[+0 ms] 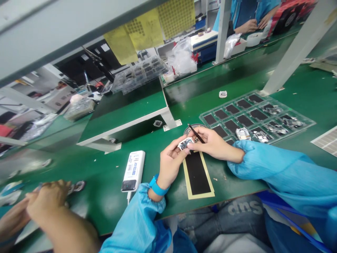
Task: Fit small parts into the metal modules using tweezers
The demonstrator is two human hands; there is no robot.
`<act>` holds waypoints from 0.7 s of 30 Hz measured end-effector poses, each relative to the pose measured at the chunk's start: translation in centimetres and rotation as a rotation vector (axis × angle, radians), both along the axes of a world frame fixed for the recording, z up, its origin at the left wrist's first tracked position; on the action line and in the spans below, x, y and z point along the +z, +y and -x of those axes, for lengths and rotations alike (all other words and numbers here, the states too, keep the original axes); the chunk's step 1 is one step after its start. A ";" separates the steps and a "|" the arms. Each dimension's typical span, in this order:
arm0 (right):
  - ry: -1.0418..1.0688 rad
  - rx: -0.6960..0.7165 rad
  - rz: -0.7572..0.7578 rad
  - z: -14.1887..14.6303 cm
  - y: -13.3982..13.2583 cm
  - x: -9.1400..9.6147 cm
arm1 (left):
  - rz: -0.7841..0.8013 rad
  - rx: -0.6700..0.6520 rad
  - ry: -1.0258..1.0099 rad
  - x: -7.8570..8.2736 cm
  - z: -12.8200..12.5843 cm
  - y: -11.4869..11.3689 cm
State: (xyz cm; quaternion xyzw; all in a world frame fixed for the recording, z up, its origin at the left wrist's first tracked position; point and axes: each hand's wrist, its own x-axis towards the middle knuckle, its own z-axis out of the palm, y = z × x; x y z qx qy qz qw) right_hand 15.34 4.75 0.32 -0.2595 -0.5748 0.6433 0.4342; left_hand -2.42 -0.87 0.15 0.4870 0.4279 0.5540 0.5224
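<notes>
Both hands meet over the green bench around a small white-framed electronic part [185, 143] with circuitry showing on its face. My left hand [172, 158] is closed on its left side, thumb along the lower edge. With the fingertips of my right hand [210, 142] I touch its right side, while a thin black tool like tweezers [196, 133] is held in that hand, slanting up to the left. Just below lies a black sheet on a yellow backing [198, 175]. Partly hidden behind the hands is a round patterned disc [197, 126].
A clear compartment tray [286, 135] with black pieces and small assemblies lies right. A white power bank [133, 170] with a cable sits left. A raised green shelf [129, 112] stands beyond. Another person's hands [47, 200] work at far left; one more person sits across.
</notes>
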 end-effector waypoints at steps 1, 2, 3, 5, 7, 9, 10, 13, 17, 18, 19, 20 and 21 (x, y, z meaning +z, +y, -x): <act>0.009 0.010 0.012 0.1 -0.1 -0.1 | 0.005 0.011 0.004 -0.1 0.0 0.0; 0.010 0.017 0.016 0.2 -0.1 -0.2 | 0.007 0.023 0.011 -0.2 -0.1 0.0; 0.002 0.021 0.013 0.3 -0.2 -0.3 | 0.006 0.030 0.019 -0.2 -0.1 0.0; -0.035 0.022 -0.012 0.4 -0.2 -0.3 | -0.013 0.024 0.045 -0.3 -0.3 -0.1; -0.076 0.015 -0.044 0.3 -0.3 -0.3 | -0.053 0.010 0.073 -0.2 -0.5 -0.2; -0.098 0.001 -0.070 0.3 -0.4 -0.1 | -0.099 0.013 0.110 -0.1 -0.7 -0.3; -0.099 -0.010 -0.075 0.3 -0.5 -0.1 | -0.118 0.026 0.138 -0.1 -0.8 -0.4; -0.080 -0.055 -0.051 0.4 -0.7 0.1 | -0.122 0.068 0.247 -0.3 -1.0 -0.6; -0.099 -0.110 -0.025 0.7 -0.9 0.2 | -0.088 0.119 0.349 -0.4 -1.2 -0.9; -0.111 -0.120 -0.025 0.8 -1.0 0.2 | -0.093 0.134 0.361 -0.4 -1.3 -1.0; -0.120 -0.127 -0.022 0.9 -1.0 0.2 | -0.099 0.149 0.368 -0.4 -1.3 -1.1; -0.124 -0.136 -0.019 1.0 -1.1 0.1 | -0.105 0.163 0.371 -0.3 -1.4 -1.2; -0.122 -0.143 -0.015 1.0 -1.2 0.0 | -0.111 0.177 0.370 -0.3 -1.5 -1.3</act>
